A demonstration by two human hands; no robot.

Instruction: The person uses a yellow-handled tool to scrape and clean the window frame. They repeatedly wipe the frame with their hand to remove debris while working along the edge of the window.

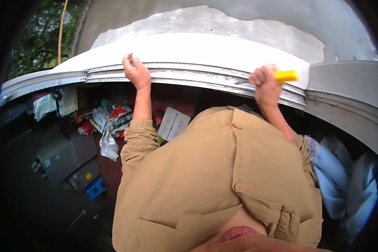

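Note:
In the head view my right hand (266, 85) grips a tool by its yellow handle (286, 76), above the right part of a metal window track (208, 77). A thin dark part shows left of that fist; the tool's kind cannot be told. My left hand (136, 71) is raised at the left part of the same track, fingers curled and apart, with nothing seen in it. Dark smudges mark the track's grooves near my right hand. Beyond the track lies a bright white sill (182, 47).
Below the track at left are a white carton (174, 124), plastic bags (109, 145), grey drawers (61, 160) and a blue plastic item (95, 188). Light blue fabric (330, 179) hangs at right. Outside is a patchy concrete surface (208, 20), with trees at upper left.

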